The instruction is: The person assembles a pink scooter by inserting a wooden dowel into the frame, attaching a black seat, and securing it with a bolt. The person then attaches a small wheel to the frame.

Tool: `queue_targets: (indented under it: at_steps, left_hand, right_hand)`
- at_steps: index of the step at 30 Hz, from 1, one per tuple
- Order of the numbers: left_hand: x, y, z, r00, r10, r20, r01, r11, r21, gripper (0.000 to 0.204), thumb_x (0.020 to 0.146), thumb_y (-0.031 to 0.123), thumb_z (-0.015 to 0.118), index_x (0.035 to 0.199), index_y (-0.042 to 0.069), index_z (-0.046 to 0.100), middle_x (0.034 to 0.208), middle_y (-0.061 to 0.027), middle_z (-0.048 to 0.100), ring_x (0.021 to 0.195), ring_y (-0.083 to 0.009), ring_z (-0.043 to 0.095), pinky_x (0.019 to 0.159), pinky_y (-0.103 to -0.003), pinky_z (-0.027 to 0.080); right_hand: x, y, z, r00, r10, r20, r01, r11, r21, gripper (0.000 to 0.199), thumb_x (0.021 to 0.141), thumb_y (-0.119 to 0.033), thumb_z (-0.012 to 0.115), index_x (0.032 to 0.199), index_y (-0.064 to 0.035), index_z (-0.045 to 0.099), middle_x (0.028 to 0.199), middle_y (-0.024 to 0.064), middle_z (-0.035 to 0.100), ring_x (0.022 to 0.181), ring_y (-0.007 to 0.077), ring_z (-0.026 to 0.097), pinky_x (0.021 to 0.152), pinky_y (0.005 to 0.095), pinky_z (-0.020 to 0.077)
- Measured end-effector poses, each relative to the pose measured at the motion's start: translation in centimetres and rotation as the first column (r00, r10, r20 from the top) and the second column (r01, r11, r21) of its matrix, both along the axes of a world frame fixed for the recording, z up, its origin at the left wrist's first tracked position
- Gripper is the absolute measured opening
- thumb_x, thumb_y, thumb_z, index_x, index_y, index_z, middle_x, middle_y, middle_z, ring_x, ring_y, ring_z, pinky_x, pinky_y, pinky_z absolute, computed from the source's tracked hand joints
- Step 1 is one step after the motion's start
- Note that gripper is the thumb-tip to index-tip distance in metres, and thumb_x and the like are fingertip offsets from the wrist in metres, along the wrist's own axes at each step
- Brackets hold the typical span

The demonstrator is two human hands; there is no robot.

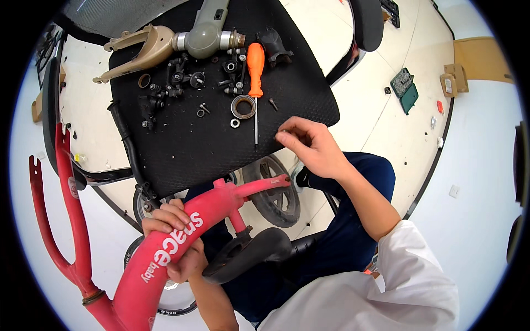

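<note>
My left hand is wrapped round the thick tube of a pink child's bike frame, which has white lettering and a black saddle. The frame lies slanted across my lap, its pink fork sticking up at the left. Over the near right edge of a black chair seat, my right hand has thumb and fingertips pinched together; whatever they hold is too small or hidden. The closest tool to it is a screwdriver with an orange handle, beside a bearing ring and a small nut.
On the seat lie a beige fork, black brake parts, loose bolts and a black handlebar. A bike wheel stands under the seat edge. An open green case and cardboard boxes are on the floor at right.
</note>
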State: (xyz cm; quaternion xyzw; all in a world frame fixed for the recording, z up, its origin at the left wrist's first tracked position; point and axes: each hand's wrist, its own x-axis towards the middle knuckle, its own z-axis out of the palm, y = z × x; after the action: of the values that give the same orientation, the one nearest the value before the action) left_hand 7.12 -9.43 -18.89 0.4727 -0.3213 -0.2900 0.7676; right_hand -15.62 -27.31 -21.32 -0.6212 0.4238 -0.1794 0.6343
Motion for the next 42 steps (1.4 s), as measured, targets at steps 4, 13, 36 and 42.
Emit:
queue_targets:
  at_steps: [4,13,36,42]
  left_hand:
    - [-0.9,-0.7,0.1,0.995,0.007,0.099,-0.009,1.0,0.019,0.054,0.073,0.052,0.069,0.087,0.006,0.046,0.077,-0.0097,0.052,0.074,-0.0218,0.056,0.081,-0.038,0.039]
    - [-1.5,-0.4,-0.3,0.98,-0.163,0.111,0.165,0.986,-0.009,0.051,0.073,0.036,0.081,0.095,0.001,0.052,0.089,-0.0109,0.058,0.082,-0.0205,0.054,0.077,-0.034,0.041]
    - [-9.1,-1.6,-0.3,0.977,0.04,0.207,-0.032,0.999,-0.041,0.051,0.043,0.022,0.078,0.083,0.006,0.051,0.082,-0.0135,0.057,0.082,-0.0326,0.057,0.079,-0.039,0.04]
    - [-7.6,-2.0,-1.0,0.968,0.096,0.232,-0.109,0.993,0.044,0.049,0.047,0.021,0.077,0.083,0.006,0.049,0.081,-0.0132,0.056,0.082,-0.0328,0.057,0.079,-0.04,0.039]
  right_hand:
    - [1.3,-0.1,0.1,0.997,-0.051,0.053,0.043,0.987,0.157,0.024,0.1,-0.018,0.053,0.109,0.0029,0.061,0.068,-0.0022,0.05,0.054,0.0031,0.039,0.047,0.0202,0.0308]
    - [9.9,0.3,1.5,0.979,0.032,0.2,-0.065,0.985,0.162,0.025,0.097,-0.014,0.053,0.109,0.0066,0.062,0.067,0.0047,0.06,0.057,0.0102,0.06,0.053,0.0265,0.0488]
    - [-11.7,7.7,1.1,0.933,-0.223,-0.283,0.253,0.965,0.074,0.063,0.092,-0.034,0.064,0.144,-0.0091,0.039,0.143,0.0085,0.045,0.13,0.0238,0.047,0.106,0.039,0.042]
    - [-8.4,6.7,8.0,0.968,-0.047,0.246,0.048,0.999,0.002,0.06,0.093,-0.036,0.061,0.141,-0.0062,0.041,0.143,0.0138,0.046,0.129,0.0277,0.048,0.109,0.0427,0.0382]
